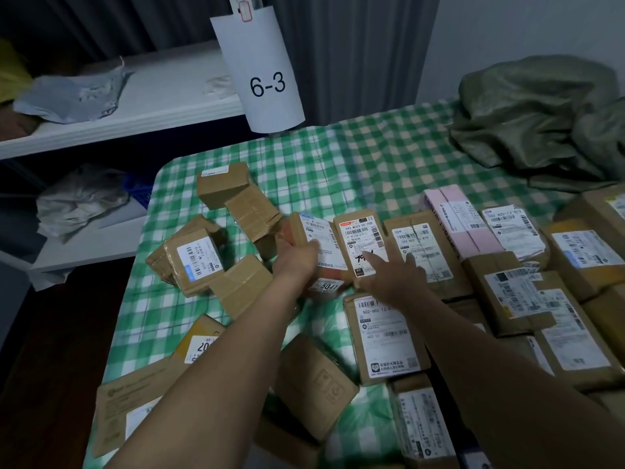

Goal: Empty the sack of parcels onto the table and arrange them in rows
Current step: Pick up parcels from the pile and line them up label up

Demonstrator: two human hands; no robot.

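Observation:
Several brown cardboard parcels lie on a table under a green checked cloth [338, 164]. My left hand [297, 258] grips a labelled brown parcel [319, 238] at mid-table, its label facing up. My right hand [395, 275] lies flat with straight fingers on the neighbouring parcel with a red-edged label [362, 238]. To their right, labelled parcels sit side by side, among them a pink one [456, 225]. Loose boxes [236, 204] lie jumbled at the left. The green sack [541, 120] is crumpled at the table's far right.
A white paper sign reading 6-3 [267, 82] hangs over the table's far edge. White shelves [135, 106] stand at the left with grey plastic bags [77, 93] on them. The table's left edge drops to a dark floor.

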